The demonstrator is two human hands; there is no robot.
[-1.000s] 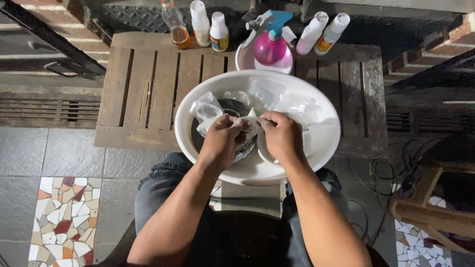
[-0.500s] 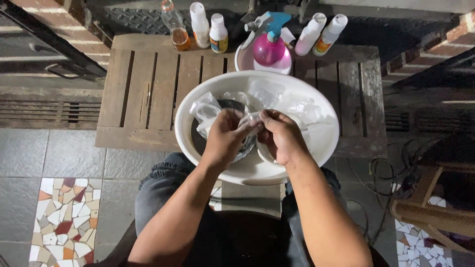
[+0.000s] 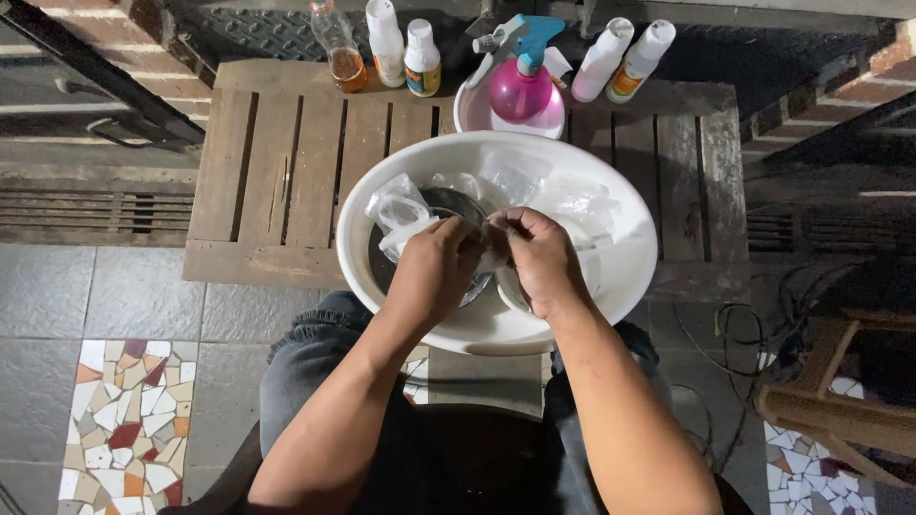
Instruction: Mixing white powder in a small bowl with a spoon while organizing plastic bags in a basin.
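Two hands meet over the basin point(image 3: 611, 286): the left hand point(image 3: 434, 272) and right hand point(image 3: 539, 257) both pinch a clear plastic bag point(image 3: 491, 250), probably to work it open. Wrists bend down, forearms angling in. More bags point(image 3: 401, 205) lie inside. Bottles point(image 3: 386, 43) stand behind, on the counter point(image 3: 286, 172).

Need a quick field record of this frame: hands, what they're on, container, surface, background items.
left hand: closed on a small clear bag, over the basin
right hand: pinching the same bag, knuckles beside the left hand
basin: white, round, holds more clear bags and a dark metal bowl
surface: slatted wooden table
far edge: pink spray bottle in a white bowl, amber bottle, four white bottles
floor: grey tiles, mosaic patch
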